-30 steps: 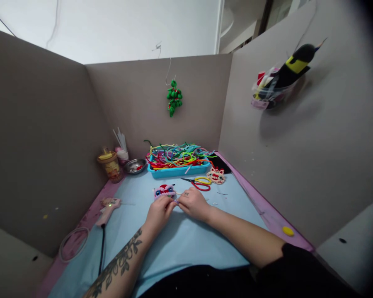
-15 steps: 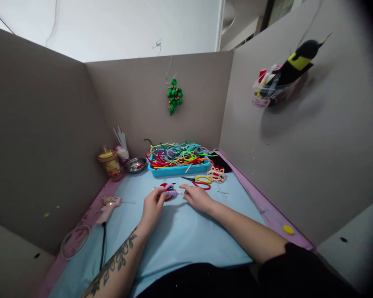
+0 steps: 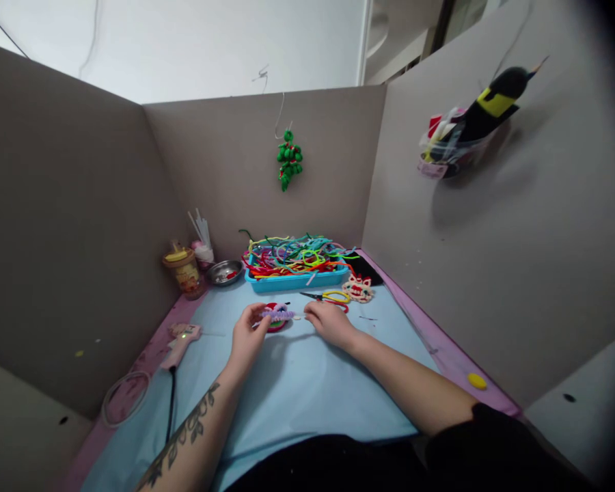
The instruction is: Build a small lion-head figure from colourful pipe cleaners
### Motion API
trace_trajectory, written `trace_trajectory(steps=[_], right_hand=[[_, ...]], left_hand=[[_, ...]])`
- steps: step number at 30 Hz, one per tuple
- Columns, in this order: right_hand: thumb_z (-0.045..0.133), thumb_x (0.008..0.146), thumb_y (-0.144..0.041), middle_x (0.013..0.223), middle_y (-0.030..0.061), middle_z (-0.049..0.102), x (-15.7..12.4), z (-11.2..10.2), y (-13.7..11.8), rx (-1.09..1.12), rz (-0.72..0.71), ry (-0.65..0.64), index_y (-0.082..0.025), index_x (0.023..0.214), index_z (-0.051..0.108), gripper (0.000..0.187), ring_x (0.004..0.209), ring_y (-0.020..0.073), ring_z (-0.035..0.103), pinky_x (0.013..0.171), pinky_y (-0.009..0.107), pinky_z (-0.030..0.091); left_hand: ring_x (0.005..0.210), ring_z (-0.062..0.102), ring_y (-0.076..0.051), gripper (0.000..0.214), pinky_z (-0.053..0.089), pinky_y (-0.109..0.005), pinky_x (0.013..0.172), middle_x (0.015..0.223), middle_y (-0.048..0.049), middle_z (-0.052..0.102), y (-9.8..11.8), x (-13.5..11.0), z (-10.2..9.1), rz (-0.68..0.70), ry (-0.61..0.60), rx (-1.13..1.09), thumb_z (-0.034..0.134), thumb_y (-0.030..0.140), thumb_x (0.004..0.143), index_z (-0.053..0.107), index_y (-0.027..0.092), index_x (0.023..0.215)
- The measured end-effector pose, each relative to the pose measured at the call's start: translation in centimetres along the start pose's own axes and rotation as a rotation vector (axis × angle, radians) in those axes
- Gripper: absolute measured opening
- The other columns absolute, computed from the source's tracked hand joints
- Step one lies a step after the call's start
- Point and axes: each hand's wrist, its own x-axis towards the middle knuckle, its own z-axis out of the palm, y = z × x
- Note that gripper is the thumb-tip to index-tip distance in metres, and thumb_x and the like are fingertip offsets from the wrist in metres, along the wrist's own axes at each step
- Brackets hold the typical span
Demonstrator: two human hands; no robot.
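Note:
My left hand (image 3: 247,336) pinches the left end of a short purple pipe cleaner (image 3: 277,314) held level just above the light blue mat (image 3: 287,389). Behind that pipe cleaner lies a small red and pink pipe-cleaner figure (image 3: 273,322). My right hand (image 3: 331,323) is closed at the pipe cleaner's right end, where a small white bit shows at the fingertips. Red-and-yellow-handled scissors (image 3: 328,298) lie just beyond my right hand. A cream and red pipe-cleaner piece (image 3: 359,289) sits to their right.
A blue tray (image 3: 294,279) heaped with coloured pipe cleaners stands at the back. A metal bowl (image 3: 224,272), a jar (image 3: 183,273) and a cup of sticks are at the back left. A pink glue gun (image 3: 180,339) lies left. Grey partitions enclose the desk.
My hands have drawn apart from a tight pinch together. The figure has turned from face-up to a red side, and the purple pipe cleaner now stretches between my hands.

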Motion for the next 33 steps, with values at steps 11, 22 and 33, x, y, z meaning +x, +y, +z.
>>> trace_trajectory(steps=[11, 22, 33], right_hand=[[0.056, 0.084, -0.017, 0.087, 0.0041, 0.068, 0.1, 0.1, 0.3, -0.022, -0.114, 0.040, -0.019, 0.089, 0.061, 0.008, 0.083, 0.0178, 0.060, 0.074, 0.027, 0.040], [0.055, 0.085, -0.019, 0.085, 0.0034, 0.067, 0.4, -0.4, 1.0, -0.063, -0.038, 0.047, -0.020, 0.089, 0.063, 0.008, 0.081, 0.0173, 0.059, 0.072, 0.026, 0.037], [0.055, 0.085, -0.020, 0.084, 0.0042, 0.068, 0.5, -0.7, 1.7, -0.068, 0.041, 0.053, -0.020, 0.089, 0.063, 0.008, 0.083, 0.0188, 0.059, 0.073, 0.027, 0.037]], left_hand=[[0.075, 0.066, -0.022, 0.018, 0.052, -0.032, 0.071, 0.081, -0.0074, 0.071, -0.3, 0.1, 0.1, -0.079, -0.129, 0.027, 0.071, 0.029, 0.065, 0.071, 0.014, 0.075], [0.080, 0.067, -0.022, 0.031, 0.052, -0.031, 0.076, 0.087, -0.0098, 0.073, -0.4, 0.6, -0.4, -0.213, -0.077, -0.135, 0.076, 0.031, 0.058, 0.070, 0.011, 0.081], [0.067, 0.066, -0.018, 0.034, 0.051, -0.029, 0.067, 0.075, -0.0064, 0.071, -1.1, 1.1, -1.2, -0.232, 0.027, -0.118, 0.074, 0.036, 0.059, 0.068, 0.012, 0.082]])
